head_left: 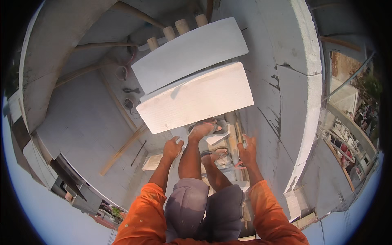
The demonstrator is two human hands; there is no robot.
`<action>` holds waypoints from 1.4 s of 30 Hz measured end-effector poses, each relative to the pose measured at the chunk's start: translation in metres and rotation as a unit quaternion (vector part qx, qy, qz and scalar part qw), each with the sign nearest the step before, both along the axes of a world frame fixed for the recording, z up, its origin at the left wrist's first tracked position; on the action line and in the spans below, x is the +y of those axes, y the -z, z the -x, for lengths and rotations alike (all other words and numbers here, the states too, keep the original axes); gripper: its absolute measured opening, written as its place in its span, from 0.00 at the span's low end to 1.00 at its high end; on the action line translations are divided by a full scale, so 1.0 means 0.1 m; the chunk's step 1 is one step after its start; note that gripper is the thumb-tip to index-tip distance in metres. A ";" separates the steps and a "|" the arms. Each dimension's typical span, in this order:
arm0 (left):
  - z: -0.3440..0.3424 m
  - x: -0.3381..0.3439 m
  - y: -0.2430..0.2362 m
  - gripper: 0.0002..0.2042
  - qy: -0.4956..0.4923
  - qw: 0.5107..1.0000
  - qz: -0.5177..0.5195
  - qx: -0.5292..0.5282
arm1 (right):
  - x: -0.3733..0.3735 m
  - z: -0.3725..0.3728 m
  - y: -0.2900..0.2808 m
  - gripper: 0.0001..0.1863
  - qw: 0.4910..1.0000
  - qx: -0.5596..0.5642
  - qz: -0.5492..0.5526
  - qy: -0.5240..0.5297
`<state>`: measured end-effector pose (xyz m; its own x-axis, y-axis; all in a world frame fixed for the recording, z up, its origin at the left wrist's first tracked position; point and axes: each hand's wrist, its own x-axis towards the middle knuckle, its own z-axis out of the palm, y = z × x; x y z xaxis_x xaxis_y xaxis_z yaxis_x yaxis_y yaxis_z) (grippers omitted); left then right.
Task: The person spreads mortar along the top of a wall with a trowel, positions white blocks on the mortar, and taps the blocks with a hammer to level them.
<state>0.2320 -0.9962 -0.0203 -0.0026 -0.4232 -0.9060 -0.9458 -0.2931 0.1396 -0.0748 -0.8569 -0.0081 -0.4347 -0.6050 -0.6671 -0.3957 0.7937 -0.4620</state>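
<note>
My left hand (173,147) hangs left of my leg with loosely bent, dusty fingers apart and nothing visible in them. My right hand (247,149) is on the other side, fingers apart over wooden poles (232,130), with no held object visible. Beyond both hands, a white rectangular block (194,98) lies beside a grey block (190,55), which has several bamboo pole ends (181,26) behind it. My sandalled feet (204,130) are just below the white block, one farther forward than the other.
Tall block walls (298,122) flank me on the right, with a grey block wall (77,122) at left. Timber braces (122,151) lean along the left. Buckets (121,72) sit below beside the blocks. Beyond the right wall's edge are railings (335,139) and building clutter far down.
</note>
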 end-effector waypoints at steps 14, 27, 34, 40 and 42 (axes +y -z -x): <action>-1.42 0.84 -0.59 0.14 0.257 0.941 0.050 0.213 | 3.29 -0.85 -1.24 0.14 0.995 -0.091 -0.019 -0.027; 0.49 1.15 -2.30 0.20 0.476 0.859 0.148 0.121 | 4.53 -2.05 -2.10 0.30 0.842 -0.367 0.026 0.394; 1.59 1.77 -2.75 0.23 0.472 0.874 0.113 0.032 | 4.68 -2.87 -1.76 0.31 0.797 -0.289 0.087 0.524; 1.45 1.93 -2.59 0.25 0.633 0.771 -0.064 0.027 | 4.59 -2.61 -2.18 0.28 0.710 -0.326 0.065 0.621; 1.35 2.07 -2.52 0.27 0.742 0.648 -0.165 0.046 | 4.55 -3.22 -1.82 0.30 0.731 -0.285 0.093 0.614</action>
